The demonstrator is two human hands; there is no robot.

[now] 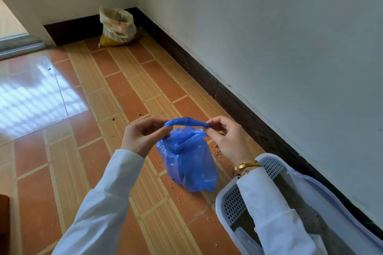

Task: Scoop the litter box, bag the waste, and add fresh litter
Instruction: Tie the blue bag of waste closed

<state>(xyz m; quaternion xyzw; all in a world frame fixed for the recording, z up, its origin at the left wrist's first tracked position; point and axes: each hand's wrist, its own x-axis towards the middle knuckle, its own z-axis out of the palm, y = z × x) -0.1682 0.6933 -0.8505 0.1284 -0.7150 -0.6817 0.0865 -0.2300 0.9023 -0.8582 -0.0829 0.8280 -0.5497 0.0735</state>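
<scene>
We see the blue plastic bag standing on the floor, bulging at its base, just beside the litter box and near the wall; its two handle strips are drawn up and stretched into one twisted band between the hands. The left hand pinches one end of the band with curled fingers; the right hand pinches the other end, a gold bangle at its wrist; both arms wear pale sleeves.

The litter box lies against the foot of the wall, pale lilac, with a gridded rim and grey-brown litter inside; the right forearm crosses over it.

The floor is laid in orange-brown tiles, plain ones alternating with striped ones; loose granules are scattered on it around the bag and along the dark skirting board; a bright patch of window light glares on the tiles toward the left edge. In the far corner, where the two white walls meet, a yellowish sack stands open-topped on the floor, well apart from the bag; a doorway threshold shows at the far left.
</scene>
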